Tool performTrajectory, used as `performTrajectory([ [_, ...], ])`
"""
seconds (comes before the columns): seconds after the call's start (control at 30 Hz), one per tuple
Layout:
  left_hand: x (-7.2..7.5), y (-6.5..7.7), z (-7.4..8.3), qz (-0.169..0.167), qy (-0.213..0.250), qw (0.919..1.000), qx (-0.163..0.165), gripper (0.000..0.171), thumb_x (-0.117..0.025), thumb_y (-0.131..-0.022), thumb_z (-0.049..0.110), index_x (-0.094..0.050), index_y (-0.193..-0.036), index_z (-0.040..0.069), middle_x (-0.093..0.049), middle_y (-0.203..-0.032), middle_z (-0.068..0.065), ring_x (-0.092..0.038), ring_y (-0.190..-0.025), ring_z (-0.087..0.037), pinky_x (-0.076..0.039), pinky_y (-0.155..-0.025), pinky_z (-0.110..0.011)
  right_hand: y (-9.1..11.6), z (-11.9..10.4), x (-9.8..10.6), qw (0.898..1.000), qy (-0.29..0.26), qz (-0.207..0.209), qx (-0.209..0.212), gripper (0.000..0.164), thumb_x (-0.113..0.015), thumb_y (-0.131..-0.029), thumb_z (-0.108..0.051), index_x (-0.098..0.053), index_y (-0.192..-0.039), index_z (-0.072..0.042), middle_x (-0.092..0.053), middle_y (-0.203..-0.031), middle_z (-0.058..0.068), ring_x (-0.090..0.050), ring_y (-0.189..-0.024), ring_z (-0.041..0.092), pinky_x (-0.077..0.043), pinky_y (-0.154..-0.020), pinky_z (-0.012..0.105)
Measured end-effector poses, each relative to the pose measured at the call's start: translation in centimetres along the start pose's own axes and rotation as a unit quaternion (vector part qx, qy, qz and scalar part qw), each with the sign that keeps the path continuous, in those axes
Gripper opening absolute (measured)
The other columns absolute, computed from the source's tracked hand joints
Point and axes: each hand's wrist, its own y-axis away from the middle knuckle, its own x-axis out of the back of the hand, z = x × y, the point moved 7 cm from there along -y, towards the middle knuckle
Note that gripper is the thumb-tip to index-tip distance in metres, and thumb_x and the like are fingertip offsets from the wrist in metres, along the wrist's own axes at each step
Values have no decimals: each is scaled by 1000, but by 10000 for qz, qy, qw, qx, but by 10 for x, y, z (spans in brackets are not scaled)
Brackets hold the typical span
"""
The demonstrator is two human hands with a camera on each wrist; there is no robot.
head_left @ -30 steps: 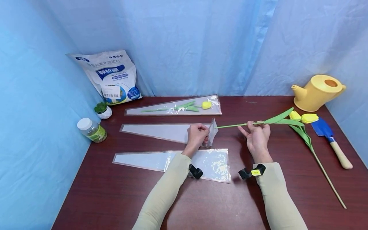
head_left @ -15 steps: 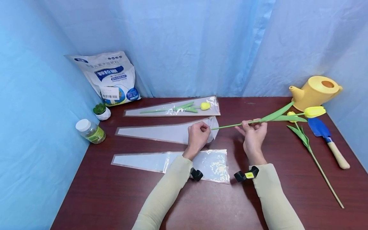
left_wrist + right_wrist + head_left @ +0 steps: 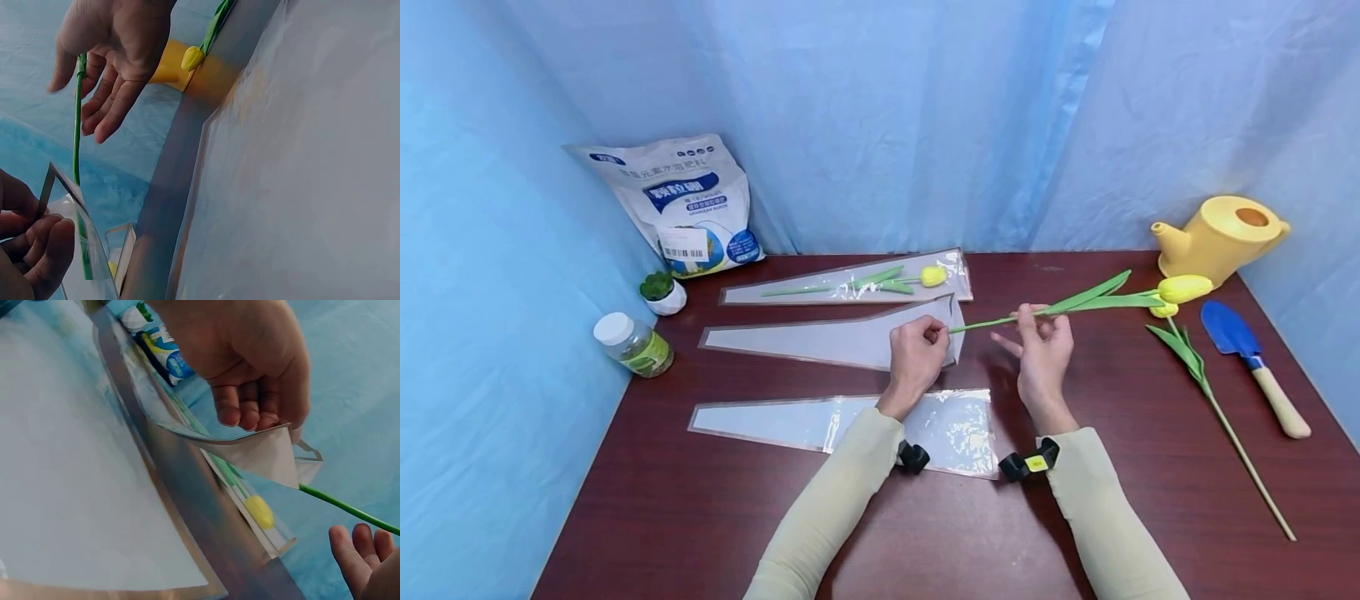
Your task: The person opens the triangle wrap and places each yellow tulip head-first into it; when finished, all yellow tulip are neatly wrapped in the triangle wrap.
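In the head view my left hand [image 3: 917, 360] pinches the wide mouth edge of the middle clear flower sleeve [image 3: 805, 340], a tapering bag with white backing. My right hand [image 3: 1043, 358] holds a yellow tulip [image 3: 1184, 289] by its green stem, with the bloom pointing right. The left wrist view shows the lower end of the stem [image 3: 77, 137] inside the sleeve's parted mouth [image 3: 94, 240]. Seen from the right wrist, the left fingertips grip the raised sleeve edge [image 3: 269, 453], and the stem enters beside them.
A sleeve with a tulip inside [image 3: 932, 277] lies behind, and another sleeve [image 3: 760, 418] lies in front. At right are a second tulip [image 3: 1232, 425], a blue trowel [image 3: 1231, 330] and a yellow watering can [image 3: 1217, 242]. A fertilizer bag [image 3: 685, 200], potted plant [image 3: 662, 293] and jar [image 3: 634, 343] stand left.
My right hand has moved left with the tulip, bringing its stem further into the sleeve. The sleeve's mouth has shifted and its far edge has risen, while my left hand keeps its grip.
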Motion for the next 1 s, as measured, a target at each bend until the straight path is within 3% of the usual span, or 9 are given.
performTrajectory([
  [0.1, 0, 0, 1, 0, -12, 10000, -33, 11, -67, -83, 2, -75, -75, 4, -70, -63, -6, -59, -55, -10, -46, -58, -14, 0, 0, 2, 9998, -58, 20, -168, 20, -58, -100, -27, -58, -101, -7, -68, -90, 3, -72, -82, 16, -63, -67, 34],
  [0.33, 1, 1, 4, 37, -169, 9997, -184, 11, -67, -82, 1, -75, -75, 5, -69, -62, -5, -59, -55, -11, -46, -58, -15, 1, 3, 0, 9993, -91, -64, -352, 33, -58, -100, -23, -59, -112, 7, -70, -88, 1, -76, -78, 14, -63, -68, 34],
  [0.47, 3, 2, 9, 179, -430, 9982, -383, 12, -67, -82, 1, -75, -74, 6, -68, -60, -3, -59, -54, -11, -45, -56, -15, 2, 4, 1, 9995, -88, -4, -289, 30, -61, -98, -20, -53, -118, 1, -68, -87, 1, -76, -75, 14, -62, -64, 33],
  [0.63, 5, 3, 16, 364, -776, 9945, -603, 12, -68, -80, 0, -75, -73, 6, -67, -61, -3, -61, -55, -13, -47, -54, -19, 2, 4, 0, 9993, 57, -1, -376, 19, -62, -97, -19, -54, -110, -8, -67, -89, 3, -76, -75, 14, -62, -63, 34],
  [0.8, 4, 4, 18, 455, -939, 9926, -626, 13, -67, -79, -1, -74, -70, 7, -66, -60, -3, -64, -57, -15, -51, -56, -24, -2, -1, 3, 9978, 13, 32, -655, 23, -63, -97, -27, -63, -104, -5, -70, -86, 4, -75, -77, 14, -63, -65, 36],
  [1.0, 4, 4, 19, 428, -973, 9926, -582, 13, -68, -79, -1, -74, -70, 7, -67, -61, -4, -66, -59, -16, -53, -58, -27, -7, -8, 11, 9973, -354, 298, -573, 19, -63, -98, -21, -64, -101, -2, -67, -84, 2, -76, -77, 18, -63, -63, 33],
])
